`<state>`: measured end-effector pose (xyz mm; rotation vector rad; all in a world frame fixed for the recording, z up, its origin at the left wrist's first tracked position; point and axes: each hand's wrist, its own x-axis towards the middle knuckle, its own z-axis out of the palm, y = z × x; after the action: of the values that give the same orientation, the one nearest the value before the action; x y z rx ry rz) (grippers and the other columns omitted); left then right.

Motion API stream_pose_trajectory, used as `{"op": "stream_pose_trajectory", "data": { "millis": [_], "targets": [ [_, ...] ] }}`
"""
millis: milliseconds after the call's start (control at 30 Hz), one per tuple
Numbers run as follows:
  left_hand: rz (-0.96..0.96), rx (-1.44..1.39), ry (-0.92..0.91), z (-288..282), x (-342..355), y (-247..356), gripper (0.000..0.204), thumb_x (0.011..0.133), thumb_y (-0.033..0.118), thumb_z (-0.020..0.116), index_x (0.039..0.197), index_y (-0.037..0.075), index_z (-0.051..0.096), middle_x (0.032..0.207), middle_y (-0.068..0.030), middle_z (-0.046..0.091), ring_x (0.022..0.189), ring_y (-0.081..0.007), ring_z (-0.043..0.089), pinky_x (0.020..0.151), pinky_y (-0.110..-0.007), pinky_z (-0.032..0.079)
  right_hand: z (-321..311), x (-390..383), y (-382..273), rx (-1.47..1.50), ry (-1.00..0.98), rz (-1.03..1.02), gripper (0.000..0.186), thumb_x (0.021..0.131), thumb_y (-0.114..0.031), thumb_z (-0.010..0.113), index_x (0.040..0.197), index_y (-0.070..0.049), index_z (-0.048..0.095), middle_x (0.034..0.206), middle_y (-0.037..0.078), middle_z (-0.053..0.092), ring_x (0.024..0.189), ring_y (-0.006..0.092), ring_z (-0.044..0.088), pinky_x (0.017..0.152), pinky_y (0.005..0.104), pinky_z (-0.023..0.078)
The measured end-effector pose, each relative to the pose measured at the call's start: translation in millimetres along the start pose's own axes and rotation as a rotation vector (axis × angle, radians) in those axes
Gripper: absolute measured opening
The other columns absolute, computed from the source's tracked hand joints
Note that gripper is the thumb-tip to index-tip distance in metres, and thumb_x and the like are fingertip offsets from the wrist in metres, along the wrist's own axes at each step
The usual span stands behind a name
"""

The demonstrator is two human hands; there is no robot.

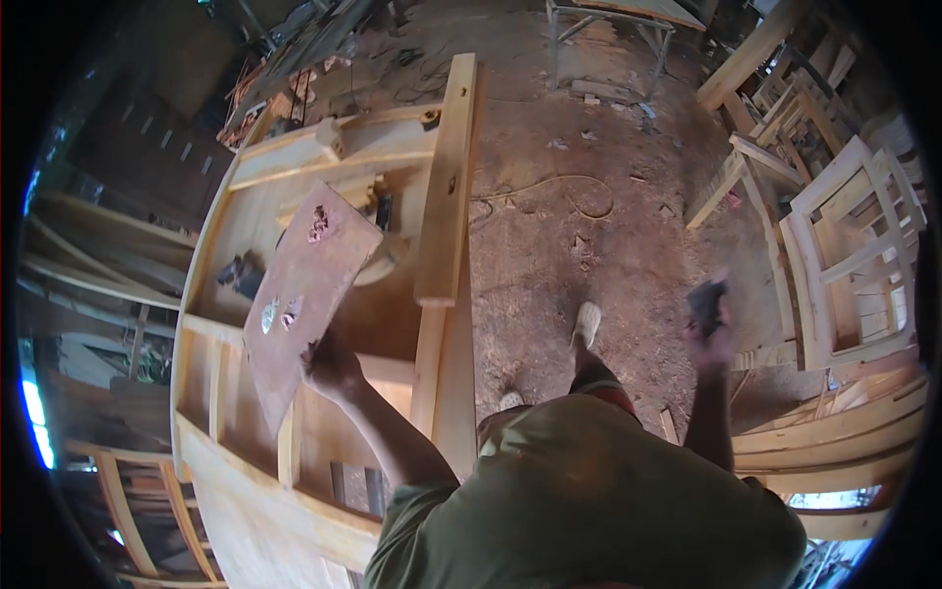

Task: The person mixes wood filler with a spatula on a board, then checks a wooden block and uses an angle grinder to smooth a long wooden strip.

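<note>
My left hand (329,370) grips the lower right edge of a thin pinkish-brown board (294,275), which carries dabs of pale and pink paste. It holds the board tilted over a large wooden frame (208,378) with ribs and panels. On that frame are a loose wooden plank (446,177) and a dark tool (240,275), too small to make out fully. Out to the right, my right hand (708,344) is closed on a dark flat block or scraper (706,304), slightly blurred.
Wooden chair frames (849,255) stand at right, above curved timbers (824,442). A work table (618,15) is at the back. A hose (589,201) lies on the dusty floor (549,255) near my feet. More frames and timber (98,265) line the left side.
</note>
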<state>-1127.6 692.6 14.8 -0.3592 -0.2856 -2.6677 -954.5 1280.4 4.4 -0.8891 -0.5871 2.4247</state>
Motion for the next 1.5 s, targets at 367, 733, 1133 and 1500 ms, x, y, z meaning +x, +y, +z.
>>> {"op": "stream_pose_trajectory", "data": {
  "millis": [367, 733, 1133, 1500],
  "targets": [
    [0.380, 0.426, 0.314, -18, 58, -135, 0.049, 0.088, 0.006, 0.058, 0.135, -0.006, 0.051, 0.131, -0.0213, 0.060, 0.122, -0.0349, 0.058, 0.108, -0.049, 0.047, 63, 333, -147, 0.167, -0.461, -0.122, 0.025, 0.094, -0.028, 0.066, 0.115, -0.013, 0.065, 0.090, 0.006, 0.067, 0.064, 0.0187, 0.050, 0.058, 0.0320, 0.041],
    [0.490, 0.538, 0.252, 41, 126, -160, 0.060, 0.082, 0.001, 0.052, 0.142, -0.002, 0.044, 0.141, -0.0188, 0.052, 0.134, -0.0321, 0.049, 0.116, -0.049, 0.037, 275, 485, -18, 0.088, -0.648, 0.322, 0.028, 0.098, -0.034, 0.059, 0.115, -0.012, 0.066, 0.091, 0.004, 0.065, 0.078, 0.0189, 0.053, 0.078, 0.0386, 0.043],
    [0.161, 0.461, 0.356, -68, 378, -298, 0.018, 0.085, 0.006, 0.059, 0.102, 0.003, 0.066, 0.101, -0.0088, 0.068, 0.104, -0.0248, 0.064, 0.103, -0.047, 0.049, 561, 485, 244, -0.493, -1.102, 0.699, 0.053, 0.102, -0.048, 0.047, 0.143, -0.013, 0.047, 0.135, 0.017, 0.057, 0.120, 0.0356, 0.058, 0.098, 0.0489, 0.049],
    [-0.110, 0.576, 0.212, -125, 433, -337, 0.037, 0.084, 0.003, 0.064, 0.120, -0.001, 0.061, 0.114, -0.0120, 0.068, 0.106, -0.0272, 0.064, 0.098, -0.045, 0.048, 682, 472, 432, -0.688, -1.166, 0.912, 0.037, 0.100, -0.029, 0.062, 0.128, -0.006, 0.061, 0.122, 0.007, 0.066, 0.111, 0.0179, 0.064, 0.097, 0.0343, 0.052]
  ]
}}
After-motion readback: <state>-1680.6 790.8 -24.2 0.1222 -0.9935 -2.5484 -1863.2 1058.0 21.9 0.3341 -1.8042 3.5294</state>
